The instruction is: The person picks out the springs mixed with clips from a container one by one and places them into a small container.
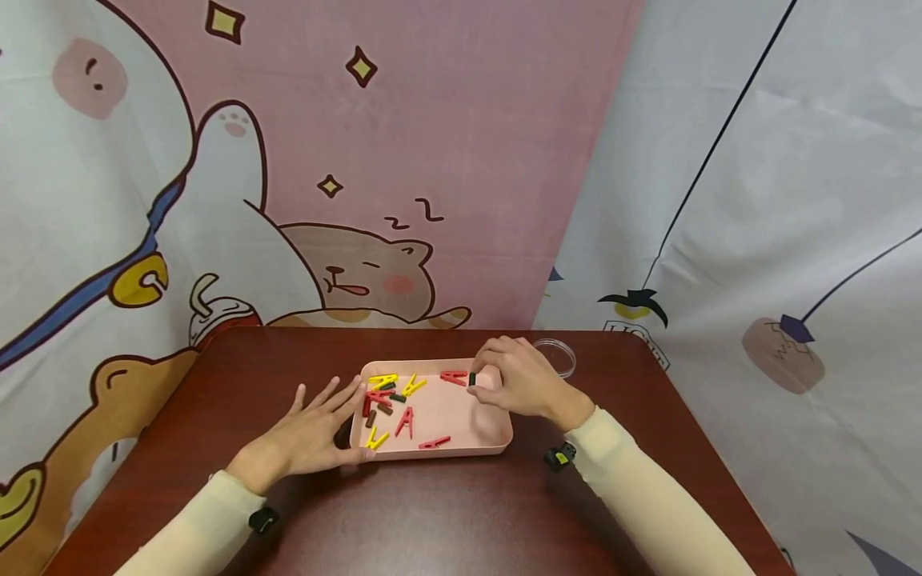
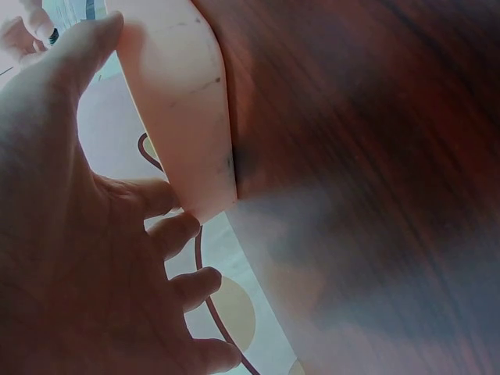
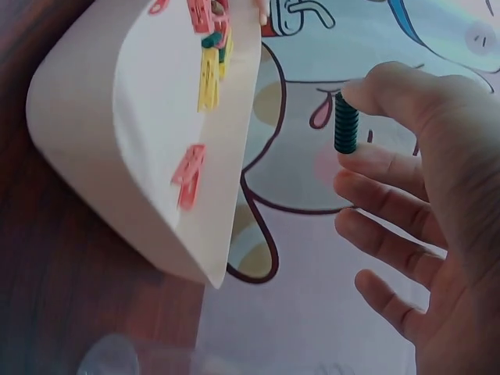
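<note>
l wrist cam: tray [image 2: 187, 117] cut off @ top; r wrist cam: clear dish [image 3: 109, 358] blurred

The tray [image 1: 461, 418] leaves room rightward, clothespins [image 1: 407, 414] crowding its left.

I see red-brown desk [image 1: 461, 520], glossy; pink tray [image 1: 461, 420] on it, clear round dish [image 1: 563, 357] near tray's far right corner.

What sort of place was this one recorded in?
Probably an indoor tabletop recording corner: a dark table, cartoon-printed cloth hanging behind it, and a pink tray with clothespins on top.
</note>
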The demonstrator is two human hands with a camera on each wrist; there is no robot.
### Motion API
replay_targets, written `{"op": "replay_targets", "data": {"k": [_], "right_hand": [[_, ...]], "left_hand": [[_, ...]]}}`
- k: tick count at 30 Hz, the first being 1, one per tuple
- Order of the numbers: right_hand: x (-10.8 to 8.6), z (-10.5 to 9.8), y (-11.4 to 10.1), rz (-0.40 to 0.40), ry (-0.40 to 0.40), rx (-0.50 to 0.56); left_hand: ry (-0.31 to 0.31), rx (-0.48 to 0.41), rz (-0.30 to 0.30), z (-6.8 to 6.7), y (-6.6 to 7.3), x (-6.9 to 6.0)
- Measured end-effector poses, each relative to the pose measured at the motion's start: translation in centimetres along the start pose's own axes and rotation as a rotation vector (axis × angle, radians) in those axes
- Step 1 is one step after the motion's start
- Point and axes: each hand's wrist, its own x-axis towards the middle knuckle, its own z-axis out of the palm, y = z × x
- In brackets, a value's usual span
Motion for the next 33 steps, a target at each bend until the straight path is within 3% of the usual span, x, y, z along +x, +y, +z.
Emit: {"op": "replay_targets", "data": {"k": [7,18,33], "right_hand": [[-1.1,-1.1,1.4,0.017,0.049,0.02],[-2.4,-2.7,4.1,0.107,0.135,0.054],[-5.0,-3.3,7.9,0.196,0.175,0.085]], "left_hand": [[-0.012,-0.006,-0.004,0.0,0.1,0.0],[-0.018,0.004,-0.014,0.0,0.0,0.1],[-0.015,-0.003,-0.01,0.1,-0.1,0.1]]}}
